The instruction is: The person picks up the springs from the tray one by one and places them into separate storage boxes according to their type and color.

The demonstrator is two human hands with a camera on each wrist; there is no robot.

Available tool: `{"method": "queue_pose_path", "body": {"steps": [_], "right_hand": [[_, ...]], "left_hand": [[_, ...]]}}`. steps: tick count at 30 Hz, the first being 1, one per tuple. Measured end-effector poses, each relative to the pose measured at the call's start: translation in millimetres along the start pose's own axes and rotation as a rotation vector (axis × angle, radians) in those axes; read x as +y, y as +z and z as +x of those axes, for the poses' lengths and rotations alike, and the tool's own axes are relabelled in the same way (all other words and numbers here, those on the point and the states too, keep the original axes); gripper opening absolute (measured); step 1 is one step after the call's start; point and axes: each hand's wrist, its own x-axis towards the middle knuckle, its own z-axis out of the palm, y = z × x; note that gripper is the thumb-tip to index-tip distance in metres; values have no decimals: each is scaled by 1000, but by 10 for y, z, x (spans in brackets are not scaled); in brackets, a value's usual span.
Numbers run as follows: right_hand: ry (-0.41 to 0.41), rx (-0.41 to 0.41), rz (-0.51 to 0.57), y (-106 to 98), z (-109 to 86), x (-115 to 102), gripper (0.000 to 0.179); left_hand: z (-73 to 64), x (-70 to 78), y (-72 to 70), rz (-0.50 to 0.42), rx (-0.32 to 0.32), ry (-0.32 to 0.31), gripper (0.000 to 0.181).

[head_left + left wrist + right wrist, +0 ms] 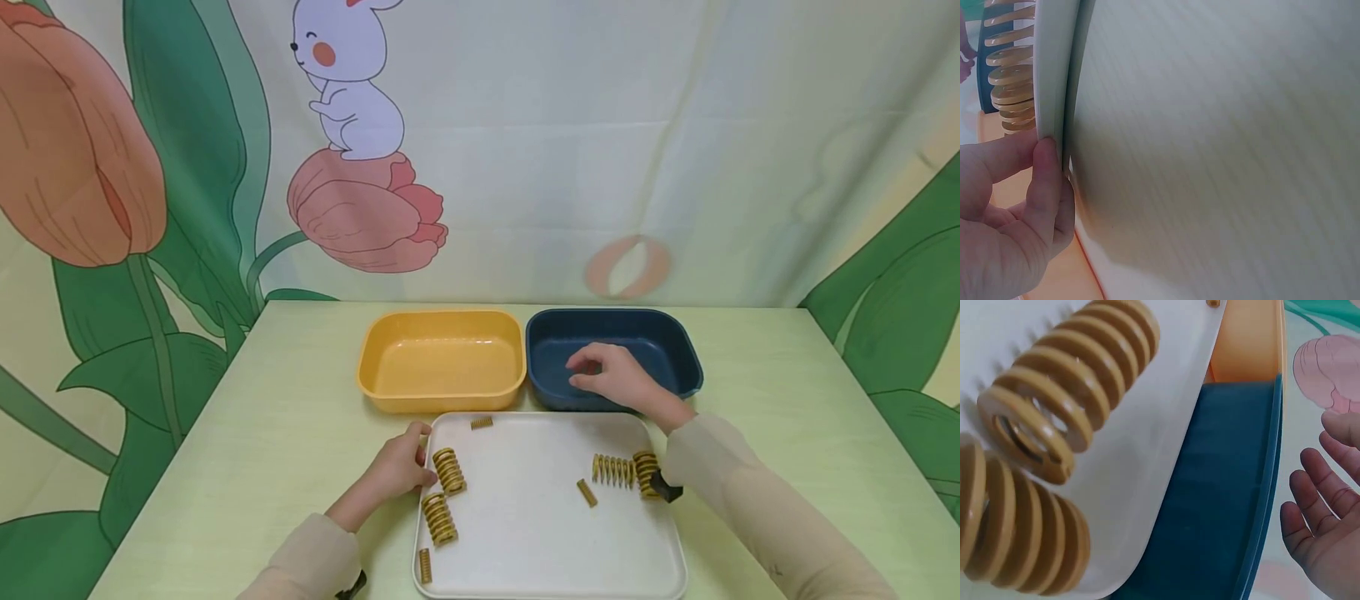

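Note:
My left hand [402,463] pinches the left rim of the white tray [525,533]; the left wrist view shows fingers [1041,169] on both sides of that rim. Right beside it on the tray lie two thick gold coil springs, an upper one [449,472] and a lower one [439,519]. Over the dark blue bin [551,327] hovers my right hand [617,377], fingers loosely bent and nothing held. Near the tray's right side are two more thick springs, one [613,471] lying beside the other [647,475], which the wrist camera partly covers.
Small thin springs lie on the tray: one by the back edge [482,423], one at the front left [425,566], one right of centre [587,492]. A yellow bin [442,404] stands against the blue bin, behind the tray. A printed curtain [525,167] hangs behind the table.

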Motion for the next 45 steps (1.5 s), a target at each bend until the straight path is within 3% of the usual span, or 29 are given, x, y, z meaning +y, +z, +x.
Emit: {"method": "queue_pose_path", "body": {"steps": [13, 36, 45], "right_hand": [[-111, -15, 1, 59, -21, -137, 22], [-132, -62, 61, 179, -73, -303, 20], [-164, -45, 27, 254, -64, -305, 19]], "left_hand": [[14, -12, -7, 3, 2, 9, 63], [9, -13, 3, 20, -3, 1, 63], [12, -23, 7, 5, -1, 2, 63]]}}
